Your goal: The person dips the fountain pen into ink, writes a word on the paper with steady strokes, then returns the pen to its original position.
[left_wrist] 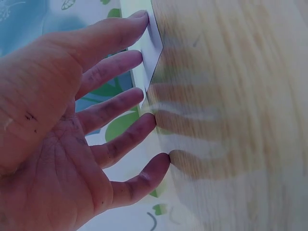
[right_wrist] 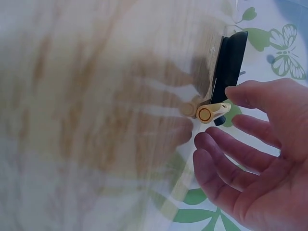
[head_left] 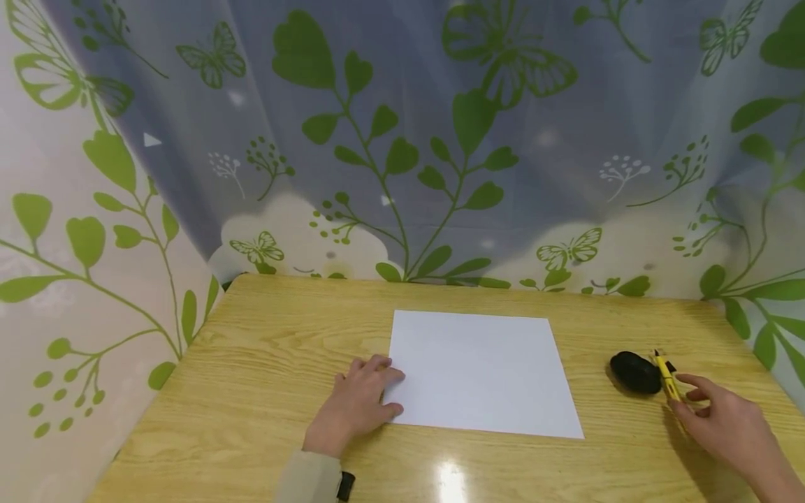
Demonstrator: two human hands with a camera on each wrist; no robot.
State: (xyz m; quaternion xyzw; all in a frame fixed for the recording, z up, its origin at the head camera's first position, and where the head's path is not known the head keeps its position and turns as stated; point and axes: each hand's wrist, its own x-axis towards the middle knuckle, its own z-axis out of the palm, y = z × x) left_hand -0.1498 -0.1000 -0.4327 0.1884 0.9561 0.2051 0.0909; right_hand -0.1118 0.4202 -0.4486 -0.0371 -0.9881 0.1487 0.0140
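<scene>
A white sheet of paper [head_left: 478,374] lies on the wooden table. My left hand [head_left: 361,398] rests at its left edge with the fingers spread, and the thumb and index finger overlap the sheet. In the left wrist view, the fingertips [left_wrist: 162,161] of this hand come down at the tabletop and the paper's edge. To the right lies a yellow pen [head_left: 666,377] with a dark tip, beside a black rounded object [head_left: 635,373]. My right hand [head_left: 723,416] is at the pen's near end, thumb and fingers apart around it; the right wrist view shows the pen [right_wrist: 211,113] between them, ungripped.
The wooden table [head_left: 264,349] reaches back to a curtain [head_left: 415,154] with green leaves and butterflies. More of this patterned cloth hangs on the left and right. A sleeve [head_left: 308,478] and a black band [head_left: 345,485] show at the left wrist.
</scene>
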